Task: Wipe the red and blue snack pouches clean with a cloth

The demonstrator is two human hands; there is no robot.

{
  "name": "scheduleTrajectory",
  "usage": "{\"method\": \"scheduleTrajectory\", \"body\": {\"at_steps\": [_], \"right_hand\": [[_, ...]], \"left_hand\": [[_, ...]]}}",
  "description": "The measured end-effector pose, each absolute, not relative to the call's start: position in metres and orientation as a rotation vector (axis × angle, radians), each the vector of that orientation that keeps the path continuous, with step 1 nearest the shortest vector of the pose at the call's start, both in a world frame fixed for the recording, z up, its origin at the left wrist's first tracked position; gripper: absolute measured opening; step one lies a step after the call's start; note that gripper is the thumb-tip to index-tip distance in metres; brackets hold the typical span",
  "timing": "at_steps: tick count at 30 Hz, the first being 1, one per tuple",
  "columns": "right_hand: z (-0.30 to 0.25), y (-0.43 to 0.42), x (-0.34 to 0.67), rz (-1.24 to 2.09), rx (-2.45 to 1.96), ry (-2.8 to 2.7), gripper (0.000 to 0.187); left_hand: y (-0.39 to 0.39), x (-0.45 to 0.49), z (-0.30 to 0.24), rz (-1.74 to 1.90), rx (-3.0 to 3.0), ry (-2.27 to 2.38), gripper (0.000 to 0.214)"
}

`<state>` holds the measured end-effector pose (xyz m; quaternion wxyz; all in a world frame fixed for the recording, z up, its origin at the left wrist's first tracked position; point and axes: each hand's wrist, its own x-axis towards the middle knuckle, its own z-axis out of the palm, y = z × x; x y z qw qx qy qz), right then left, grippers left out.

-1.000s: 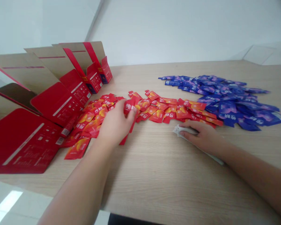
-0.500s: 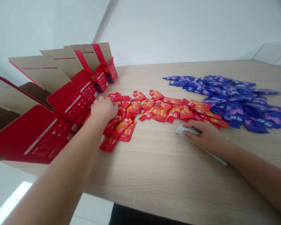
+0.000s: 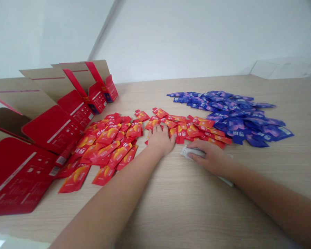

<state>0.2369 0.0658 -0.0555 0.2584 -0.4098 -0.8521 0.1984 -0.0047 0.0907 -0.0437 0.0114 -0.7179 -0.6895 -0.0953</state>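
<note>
Head view: The wood-look counter [image 3: 171,197] carries open red boxes [image 3: 49,128] at its left side, their row going toward the far edge.
Left hand [image 3: 160,141]: It lies palm down on the red sachets [image 3: 109,135]; its fingers are bent and a little apart. Their undersides are hidden, so one cannot tell if a sachet is gripped.
Right hand [image 3: 212,157]: Its thumb and fingers are closed around a white item [image 3: 195,151], held low, probably to rest on the counter. What this item is, is unclear.
Red boxes: Their lids [image 3: 41,84] stand up, perhaps to leave the openings free.
Red sachets: They lie in a loose heap beside the boxes, and in a band across the counter's middle, reaching the blue sachets [image 3: 234,126]. They look flat and glossy, with orange pictures and white writing.
Blue sachets: These are piled nearer the far edge, toward the right, seemingly to separate the two colours.
</note>
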Motion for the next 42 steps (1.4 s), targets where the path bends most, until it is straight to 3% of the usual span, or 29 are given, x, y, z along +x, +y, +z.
{"method": "scheduleTrajectory", "body": {"at_steps": [13,17,22,30,32,34,38,42], "right_hand": [[-0.056,0.063,0.239,0.399,-1.001,-2.425,0.029],[-0.053,0.063,0.241,0.405,-0.992,-2.428,0.028],[-0.051,0.064,0.24,0.429,-0.996,-2.438,0.027],[-0.048,0.063,0.241,0.448,-1.016,-2.445,0.027],[-0.046,0.061,0.241,0.438,-1.037,-2.462,0.031],[-0.045,0.059,0.241,0.424,-1.078,-2.46,0.033],[-0.046,0.056,0.241,0.427,-1.137,-2.417,0.029],[-0.044,0.052,0.243,0.478,-1.139,-2.309,0.027]], "left_hand": [[0.111,0.013,-0.026,-0.28,-2.324,-2.126,0.041],[0.083,0.0,-0.005,-0.281,-2.365,-2.041,0.025],[0.031,0.001,-0.006,-0.364,-2.672,-1.69,0.023],[0.008,-0.027,-0.012,-0.594,-3.254,-1.334,0.059],[0.006,-0.028,-0.008,-0.641,-3.214,-1.41,0.068],[0.004,-0.022,-0.008,-0.609,-2.959,-1.647,0.062],[0.002,-0.007,-0.019,-0.355,-2.434,-2.066,0.068],[0.002,-0.004,-0.029,-0.399,-2.798,-1.886,0.096]]}}
